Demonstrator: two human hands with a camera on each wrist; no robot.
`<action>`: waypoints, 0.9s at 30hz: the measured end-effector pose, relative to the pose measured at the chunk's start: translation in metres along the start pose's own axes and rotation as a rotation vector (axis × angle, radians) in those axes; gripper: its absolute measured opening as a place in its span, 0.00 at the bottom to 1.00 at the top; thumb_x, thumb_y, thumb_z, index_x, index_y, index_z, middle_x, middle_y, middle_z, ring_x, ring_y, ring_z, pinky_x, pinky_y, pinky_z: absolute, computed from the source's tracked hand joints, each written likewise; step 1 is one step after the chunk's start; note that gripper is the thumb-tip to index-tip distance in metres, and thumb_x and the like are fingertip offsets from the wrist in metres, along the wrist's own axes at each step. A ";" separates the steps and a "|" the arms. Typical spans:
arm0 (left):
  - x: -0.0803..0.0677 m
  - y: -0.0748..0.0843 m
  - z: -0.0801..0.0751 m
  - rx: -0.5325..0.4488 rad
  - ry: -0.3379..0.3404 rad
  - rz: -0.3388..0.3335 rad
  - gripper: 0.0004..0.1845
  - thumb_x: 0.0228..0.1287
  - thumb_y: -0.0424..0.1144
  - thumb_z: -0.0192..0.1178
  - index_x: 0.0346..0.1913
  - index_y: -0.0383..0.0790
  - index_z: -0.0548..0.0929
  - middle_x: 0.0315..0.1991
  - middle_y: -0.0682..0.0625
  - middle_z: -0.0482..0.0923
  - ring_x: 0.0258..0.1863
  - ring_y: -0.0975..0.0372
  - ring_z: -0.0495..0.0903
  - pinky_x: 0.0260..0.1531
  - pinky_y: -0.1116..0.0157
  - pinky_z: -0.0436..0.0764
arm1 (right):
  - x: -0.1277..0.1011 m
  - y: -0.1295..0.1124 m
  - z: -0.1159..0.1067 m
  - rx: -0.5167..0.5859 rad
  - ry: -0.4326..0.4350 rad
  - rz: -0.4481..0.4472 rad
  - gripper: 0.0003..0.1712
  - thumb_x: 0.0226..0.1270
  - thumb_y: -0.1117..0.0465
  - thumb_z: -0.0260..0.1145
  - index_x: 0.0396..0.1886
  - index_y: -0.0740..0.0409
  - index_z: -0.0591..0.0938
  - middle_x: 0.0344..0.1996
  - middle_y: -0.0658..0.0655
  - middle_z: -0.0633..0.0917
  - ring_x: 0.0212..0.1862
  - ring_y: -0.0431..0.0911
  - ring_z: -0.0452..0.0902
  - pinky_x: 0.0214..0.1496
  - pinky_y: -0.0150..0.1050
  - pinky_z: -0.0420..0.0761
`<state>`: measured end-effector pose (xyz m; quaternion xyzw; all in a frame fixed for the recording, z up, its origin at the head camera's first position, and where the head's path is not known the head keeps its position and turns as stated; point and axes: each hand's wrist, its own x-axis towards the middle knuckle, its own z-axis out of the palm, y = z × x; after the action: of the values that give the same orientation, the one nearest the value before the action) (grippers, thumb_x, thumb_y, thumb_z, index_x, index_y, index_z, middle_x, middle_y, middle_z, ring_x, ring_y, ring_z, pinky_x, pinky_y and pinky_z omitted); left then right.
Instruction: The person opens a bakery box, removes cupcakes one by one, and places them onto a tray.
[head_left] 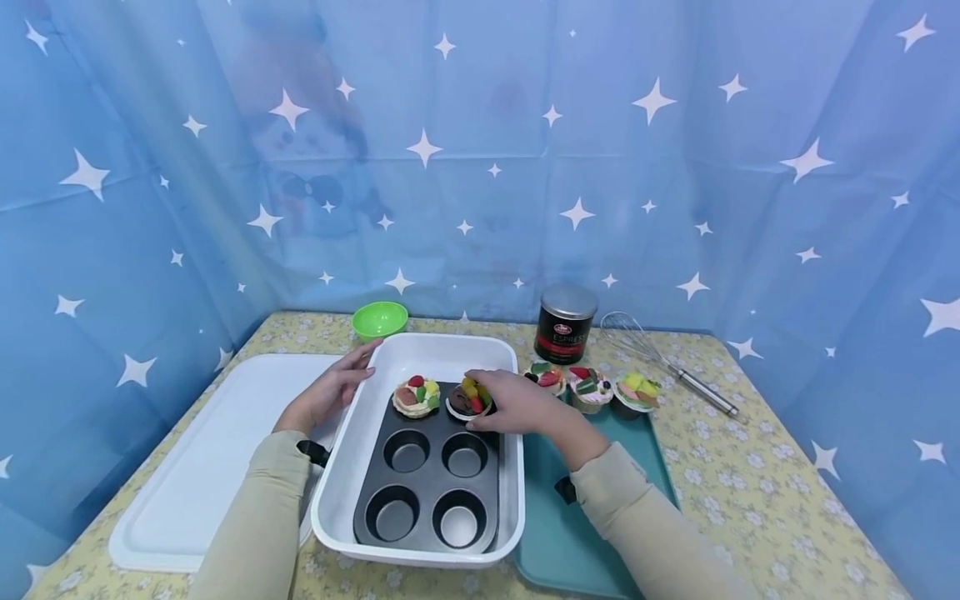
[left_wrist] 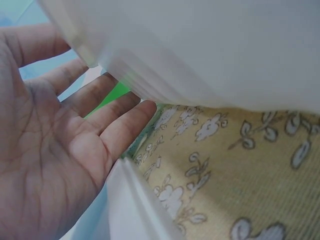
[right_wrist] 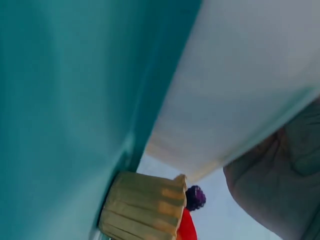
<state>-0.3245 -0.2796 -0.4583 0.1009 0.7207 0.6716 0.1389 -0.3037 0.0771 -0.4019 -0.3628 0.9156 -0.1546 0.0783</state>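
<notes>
Looking down from the head camera, the whole layout shows: a white tub [head_left: 352,467] on the flowered table [head_left: 757,492], with a dark muffin tin [head_left: 427,483] lying inside it. The right hand [head_left: 516,403] reaches over the tub's right wall and curls its fingers round a chocolate cupcake [head_left: 468,400], which sits in the tin's back right cup. A second cupcake [head_left: 417,396] fills the back left cup; the four nearer cups hold nothing. The left hand [head_left: 330,390] rests against the tub's outer left wall near the back corner, fingers straight and relaxed, holding nothing.

Only the left wrist camera shows that palm [left_wrist: 45,165] spread flat beside the tub wall [left_wrist: 210,55], with the patterned cloth beneath. The right wrist camera sees mostly the teal tray [right_wrist: 65,100] and the tub's side, plus a paper-cased cupcake [right_wrist: 142,207] on the tray; the hand's grip is hidden there.

Three more cupcakes [head_left: 591,387] stand on the tray's far end, near a black can [head_left: 565,324], a whisk [head_left: 660,358], a green bowl [head_left: 379,319] and a white board [head_left: 217,450]
</notes>
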 end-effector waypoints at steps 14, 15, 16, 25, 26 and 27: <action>0.000 0.001 0.000 -0.036 -0.018 0.011 0.34 0.78 0.37 0.48 0.81 0.57 0.52 0.80 0.47 0.50 0.75 0.46 0.59 0.57 0.66 0.78 | 0.000 -0.003 0.004 -0.058 0.025 0.051 0.44 0.67 0.38 0.67 0.76 0.51 0.66 0.58 0.55 0.79 0.59 0.49 0.75 0.58 0.47 0.79; 0.000 0.001 0.000 -0.037 -0.018 0.011 0.34 0.78 0.37 0.48 0.81 0.57 0.52 0.80 0.47 0.50 0.75 0.46 0.59 0.57 0.66 0.78 | 0.000 -0.003 0.005 -0.056 0.027 0.052 0.43 0.67 0.38 0.67 0.75 0.51 0.67 0.58 0.55 0.79 0.59 0.49 0.75 0.58 0.47 0.79; 0.000 0.001 0.000 -0.037 -0.018 0.011 0.34 0.78 0.37 0.48 0.81 0.57 0.52 0.80 0.47 0.51 0.75 0.46 0.59 0.57 0.67 0.78 | 0.000 -0.003 0.005 -0.056 0.030 0.053 0.43 0.67 0.38 0.67 0.75 0.51 0.67 0.58 0.55 0.79 0.58 0.48 0.75 0.57 0.47 0.79; 0.001 0.001 0.000 -0.038 -0.014 0.008 0.34 0.77 0.37 0.48 0.81 0.56 0.52 0.80 0.46 0.49 0.75 0.46 0.58 0.57 0.67 0.77 | 0.001 -0.002 0.007 -0.060 0.054 0.050 0.40 0.66 0.37 0.68 0.72 0.50 0.70 0.52 0.53 0.80 0.53 0.46 0.76 0.52 0.45 0.80; 0.001 0.001 0.000 -0.039 -0.013 0.007 0.35 0.77 0.37 0.49 0.81 0.56 0.52 0.80 0.46 0.49 0.75 0.46 0.58 0.57 0.67 0.77 | 0.001 -0.002 0.007 -0.061 0.055 0.051 0.40 0.66 0.37 0.68 0.72 0.50 0.70 0.52 0.53 0.80 0.53 0.46 0.76 0.52 0.45 0.80; 0.002 0.001 0.000 -0.040 -0.013 0.007 0.35 0.77 0.37 0.49 0.81 0.56 0.52 0.80 0.46 0.49 0.75 0.46 0.58 0.57 0.67 0.77 | 0.001 -0.002 0.007 -0.060 0.056 0.051 0.40 0.66 0.37 0.68 0.72 0.50 0.70 0.52 0.53 0.80 0.52 0.46 0.76 0.51 0.45 0.81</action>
<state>-0.3261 -0.2788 -0.4576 0.1052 0.7059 0.6857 0.1431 -0.3011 0.0734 -0.4074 -0.3373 0.9305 -0.1353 0.0455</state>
